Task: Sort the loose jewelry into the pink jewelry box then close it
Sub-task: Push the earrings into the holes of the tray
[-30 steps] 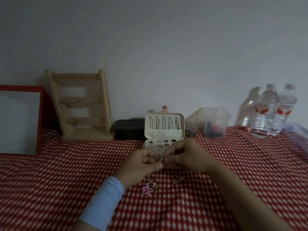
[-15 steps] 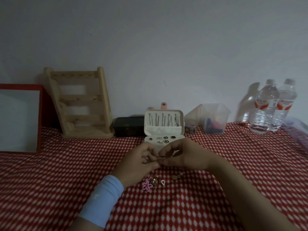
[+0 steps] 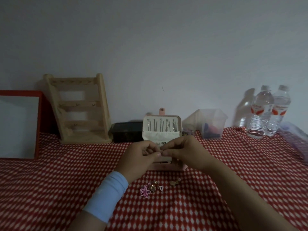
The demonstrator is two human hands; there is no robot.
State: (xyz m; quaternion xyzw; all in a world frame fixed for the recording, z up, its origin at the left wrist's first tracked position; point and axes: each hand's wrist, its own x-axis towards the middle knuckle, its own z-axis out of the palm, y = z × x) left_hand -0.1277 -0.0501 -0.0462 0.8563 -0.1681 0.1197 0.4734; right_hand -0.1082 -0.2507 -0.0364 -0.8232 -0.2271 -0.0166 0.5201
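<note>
While the left hand and right hand meet over the open pink jewelry box at the middle of the red-and-white checked cloth, their fingers are curled and the tips touch each other; I cannot tell whether a piece is pinched between them. The box's lid stands upright at twelve o'clock from the hands. A row of silver pieces hangs inside it above a cream pocket. A few small pieces show in the base just behind the fingertips; the hands cover the rest of the base.

At six o'clock from the box, loose on the cloth, lie a pink flower piece, a gold piece touching it, a small white piece and two brownish pieces.

At nine o'clock from the lid sits a black box, its contents too dark to make out. At three o'clock a clear plastic tub holds blue and reddish things. Two water bottles stand further right. A wooden rack and a red-framed board lean on the wall at ten o'clock. A pale blue sleeve covers the left forearm.
</note>
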